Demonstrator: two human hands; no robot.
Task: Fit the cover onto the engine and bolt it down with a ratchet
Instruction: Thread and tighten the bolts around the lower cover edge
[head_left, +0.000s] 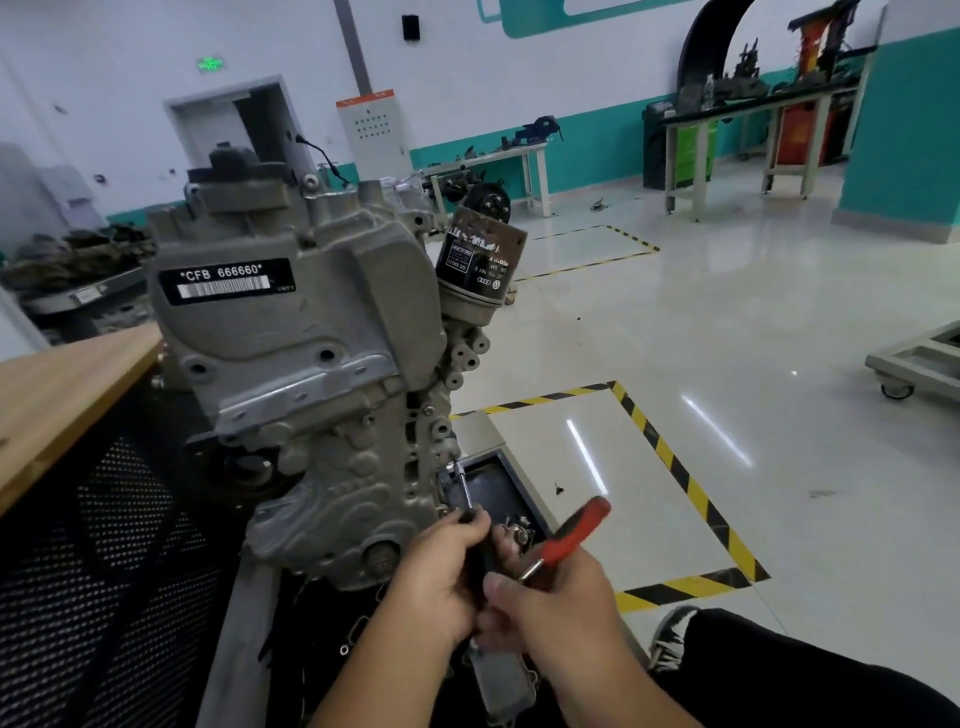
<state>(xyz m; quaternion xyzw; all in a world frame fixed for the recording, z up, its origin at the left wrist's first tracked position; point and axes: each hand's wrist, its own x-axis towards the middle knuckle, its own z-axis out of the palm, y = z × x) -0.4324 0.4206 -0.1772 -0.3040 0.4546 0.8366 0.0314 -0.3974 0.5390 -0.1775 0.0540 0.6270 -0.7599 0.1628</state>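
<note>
Item: cover (311, 322) seated on engine (363, 467). Bolting step, I judge.
Left hand (441, 566) curled round extension bar (464, 488), tip at lower-right bolt.
Right hand (550, 603) grips ratchet (566, 535), red handle.
Next I need: bar kept square, handle swung.

The engine (306, 374) stands centre-left, its oil filter (480, 265) at upper right; a table (57, 389) lies left, a tray (498, 499) on the floor (727, 338) near right.

You're seeing a bright, evenly lit room; ceiling lights are glaring as streaks on the glossy floor (727, 332). Edges are bending, and everything is looking slightly soft.
</note>
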